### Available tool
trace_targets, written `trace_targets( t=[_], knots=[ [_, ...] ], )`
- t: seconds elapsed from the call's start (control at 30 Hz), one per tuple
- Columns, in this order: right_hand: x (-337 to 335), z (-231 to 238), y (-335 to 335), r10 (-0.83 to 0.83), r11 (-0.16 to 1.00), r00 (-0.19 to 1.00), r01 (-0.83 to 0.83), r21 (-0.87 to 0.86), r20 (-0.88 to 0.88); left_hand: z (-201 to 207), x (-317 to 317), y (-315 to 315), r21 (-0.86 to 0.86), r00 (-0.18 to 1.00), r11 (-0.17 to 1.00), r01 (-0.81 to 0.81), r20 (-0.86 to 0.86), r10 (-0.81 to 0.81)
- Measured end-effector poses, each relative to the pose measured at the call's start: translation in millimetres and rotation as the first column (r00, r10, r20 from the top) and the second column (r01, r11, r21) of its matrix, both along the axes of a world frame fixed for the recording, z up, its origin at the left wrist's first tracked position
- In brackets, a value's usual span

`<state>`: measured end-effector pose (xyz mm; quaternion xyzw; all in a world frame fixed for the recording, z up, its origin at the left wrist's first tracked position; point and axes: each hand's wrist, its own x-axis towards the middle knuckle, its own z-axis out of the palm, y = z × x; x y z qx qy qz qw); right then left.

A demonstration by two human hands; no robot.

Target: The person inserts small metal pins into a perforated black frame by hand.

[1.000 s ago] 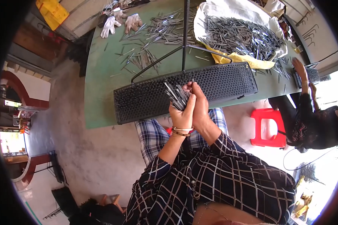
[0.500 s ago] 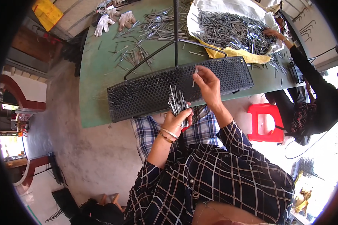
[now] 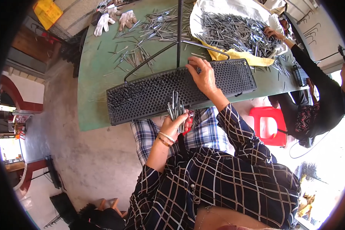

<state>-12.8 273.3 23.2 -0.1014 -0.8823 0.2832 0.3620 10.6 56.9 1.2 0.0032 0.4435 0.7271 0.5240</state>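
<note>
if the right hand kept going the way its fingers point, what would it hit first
Probably the dark metal rod frame standing just past the far edge of the perforated black tray on which the right hand rests; beyond it lie scattered metal pins. Depth is hard to judge.

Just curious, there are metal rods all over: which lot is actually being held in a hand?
The small upright bundle of rods gripped in the left hand, at the perforated tray's near edge. The others lie loose on the green table or heaped on white sheeting.
</note>
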Motion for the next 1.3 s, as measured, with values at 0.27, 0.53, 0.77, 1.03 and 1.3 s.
trace_targets(
  t=[0.27,0.53,0.77,1.03,1.3],
  knots=[
    [0.0,1.4,-0.2,0.022,0.996,0.999,-0.019,0.083,-0.034,-4.1,0.5,-5.8,0.0,0.999,0.999,-0.047,0.013,0.047],
    [2.2,-3.5,1.6,0.036,0.961,0.999,-0.034,0.274,-0.001,-5.1,-0.5,-7.5,-0.013,0.994,0.999,-0.046,0.098,0.047],
    [2.2,3.3,-1.9,0.01,0.951,1.0,-0.005,0.309,-0.014,-3.7,-1.4,-11.5,-0.002,0.997,1.0,-0.016,0.076,0.016],
    [-1.2,1.5,-8.6,-0.062,0.967,0.998,0.068,0.247,-0.033,-7.8,-7.0,-24.0,0.064,0.999,0.998,-0.023,0.028,0.022],
    [1.0,-4.7,-7.4,-0.099,0.951,0.995,0.098,0.294,-0.014,-10.0,-6.5,-33.6,0.06,0.999,0.998,-0.024,0.026,0.023]
  ],
)
